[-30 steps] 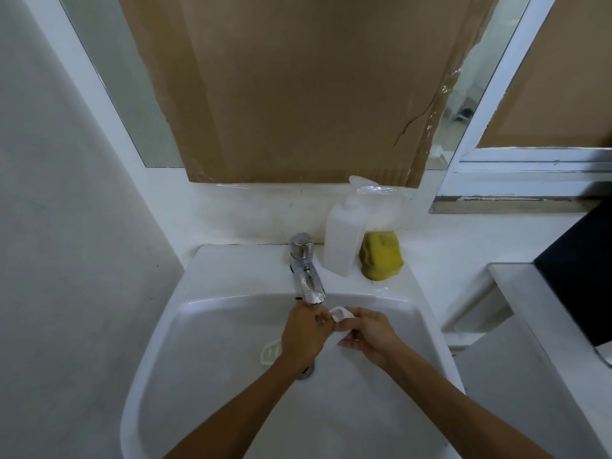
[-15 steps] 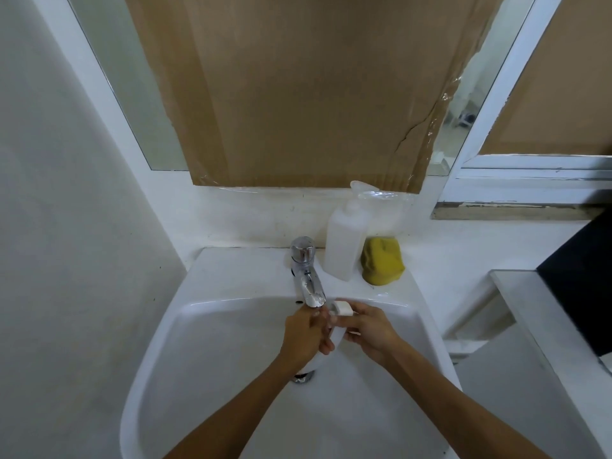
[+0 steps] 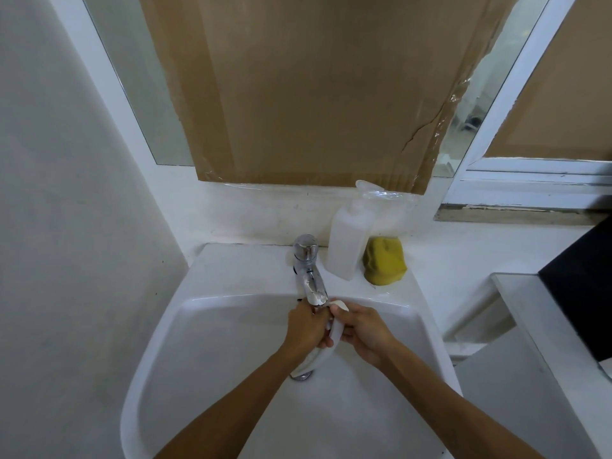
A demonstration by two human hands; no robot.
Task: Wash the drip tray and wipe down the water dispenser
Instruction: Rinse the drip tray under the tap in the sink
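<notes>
Drip tray (image 3: 331,339), a thin white plastic piece, sits mid-frame over the sink (image 3: 231,326) under the tap (image 3: 311,283). It looks light, stiff and slippery when wet, best held by its edges. Both the left hand (image 3: 306,329) and the right hand (image 3: 362,331) have their grip closed around it.

We see a white sink (image 3: 212,303) with a chrome tap (image 3: 309,270) at its twelve o'clock rim. At one o'clock stands a white bottle (image 3: 347,243), touching a yellow sponge (image 3: 385,265) on its right. Brown cardboard (image 3: 318,87) covers the mirror (image 3: 142,87) above.
</notes>
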